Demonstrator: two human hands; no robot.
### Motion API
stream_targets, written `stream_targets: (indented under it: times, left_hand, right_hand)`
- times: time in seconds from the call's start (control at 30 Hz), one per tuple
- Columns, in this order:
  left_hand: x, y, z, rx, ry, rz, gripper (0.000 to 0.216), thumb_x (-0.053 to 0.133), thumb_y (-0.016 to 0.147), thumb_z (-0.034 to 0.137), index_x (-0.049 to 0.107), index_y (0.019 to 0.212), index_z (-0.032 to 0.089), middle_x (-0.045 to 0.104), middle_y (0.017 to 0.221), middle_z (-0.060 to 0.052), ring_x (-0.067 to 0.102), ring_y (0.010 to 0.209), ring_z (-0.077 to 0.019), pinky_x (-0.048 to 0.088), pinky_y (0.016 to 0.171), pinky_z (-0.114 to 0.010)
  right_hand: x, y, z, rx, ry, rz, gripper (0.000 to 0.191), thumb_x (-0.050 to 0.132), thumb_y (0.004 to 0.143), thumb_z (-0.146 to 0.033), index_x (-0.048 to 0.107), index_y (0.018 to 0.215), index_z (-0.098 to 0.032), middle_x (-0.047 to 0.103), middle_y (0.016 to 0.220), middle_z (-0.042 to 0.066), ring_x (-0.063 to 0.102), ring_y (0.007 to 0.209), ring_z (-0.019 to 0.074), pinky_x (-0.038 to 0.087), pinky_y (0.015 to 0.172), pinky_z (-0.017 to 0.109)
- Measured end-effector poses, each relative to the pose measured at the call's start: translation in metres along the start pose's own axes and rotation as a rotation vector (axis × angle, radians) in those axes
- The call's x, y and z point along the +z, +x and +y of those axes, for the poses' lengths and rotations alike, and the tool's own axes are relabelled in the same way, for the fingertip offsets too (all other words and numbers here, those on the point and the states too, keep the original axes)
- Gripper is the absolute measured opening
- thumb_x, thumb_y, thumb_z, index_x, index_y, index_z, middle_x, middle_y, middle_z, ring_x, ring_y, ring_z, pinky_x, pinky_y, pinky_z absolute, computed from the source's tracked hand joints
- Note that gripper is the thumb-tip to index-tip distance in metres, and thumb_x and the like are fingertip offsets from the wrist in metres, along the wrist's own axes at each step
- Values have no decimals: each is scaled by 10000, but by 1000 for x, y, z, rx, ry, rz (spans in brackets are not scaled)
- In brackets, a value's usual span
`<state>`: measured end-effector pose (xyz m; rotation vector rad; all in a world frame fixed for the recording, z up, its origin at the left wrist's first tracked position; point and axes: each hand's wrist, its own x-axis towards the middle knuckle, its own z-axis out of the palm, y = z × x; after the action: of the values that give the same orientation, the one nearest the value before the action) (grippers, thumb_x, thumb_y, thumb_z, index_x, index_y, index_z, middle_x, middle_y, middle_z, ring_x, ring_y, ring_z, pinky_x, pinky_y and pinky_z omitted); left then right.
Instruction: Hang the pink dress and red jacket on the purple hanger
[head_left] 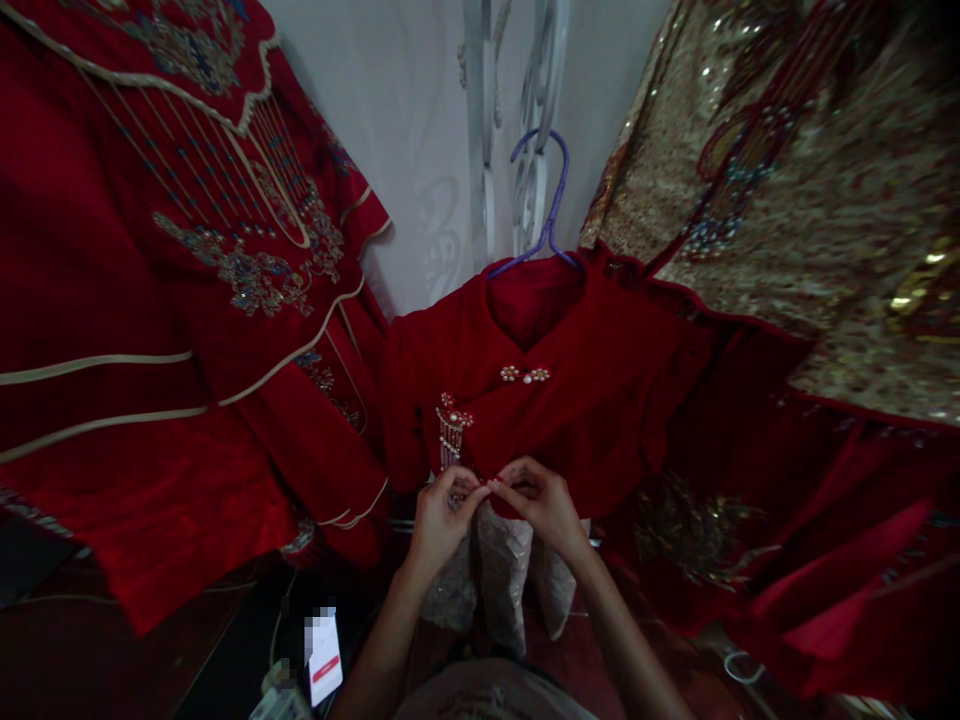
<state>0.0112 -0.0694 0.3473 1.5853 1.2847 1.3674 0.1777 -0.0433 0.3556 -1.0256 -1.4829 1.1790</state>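
In front of me a short red jacket [592,410] hangs on a purple hanger [553,215]. Flower-shaped bead clasps [525,375] sit at its neckline, and a brooch with bead tassels [451,425] is fixed on its left side in view. My left hand [444,510] pinches the jacket's lower front edge between thumb and fingers. Close beside it, my right hand [541,500] pinches the same edge, the two thumbs almost touching. Whether anything small lies between the fingertips cannot be made out.
A red embroidered robe [247,400] with pale piping hangs at left. On the right hang a gold sequined garment [765,260] and dark red cloth [720,480]. A white metal rack [480,130] stands behind. Wrapped pale bundles [506,570] hang below the jacket; a lit phone [324,655] is lower left.
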Motion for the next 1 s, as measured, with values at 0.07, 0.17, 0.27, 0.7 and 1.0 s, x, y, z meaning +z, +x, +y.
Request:
stream_targets:
  times: [0.07,0.17,0.27,0.7,1.0]
  left_hand:
    - [-1,3,8,-23,-96,-43,168,677,774,300,607,860,174,634,802,-20,623,762,-129,508,719,-239]
    - [-5,19,21,-41,-288,13,300,710,740,319,607,990,189,646,904,-37,627,845,-140,512,766,-249]
    - [-8,40,30,-68,-403,207,302,668,779,368,637,1021,192,665,1006,-57,625,920,-146,504,802,-246]
    - [-1,62,43,-260,-794,351,290,756,673,366,714,881,168,727,963,-62,655,725,-105,484,627,-189]
    - [4,67,41,-277,-729,408,301,747,649,355,713,869,153,731,884,-62,654,719,-108,465,629,-188]
  right_hand:
    - [-5,-2,-9,31,55,-28,288,750,703,-397,623,796,-156,656,758,22,618,715,125,494,686,241]
    - [-16,-6,-27,107,160,-169,279,771,685,-367,609,768,-155,633,693,-4,583,633,101,471,627,230]
    - [-27,-12,-42,132,207,-319,243,776,691,-314,610,764,-152,620,683,-16,559,610,83,449,609,216]
    - [-23,-17,-44,107,233,-282,227,776,692,-300,611,755,-157,620,711,-12,562,636,84,444,595,204]
    - [-18,-16,-47,118,248,-282,245,772,687,-332,602,748,-166,641,716,-1,586,630,103,491,603,229]
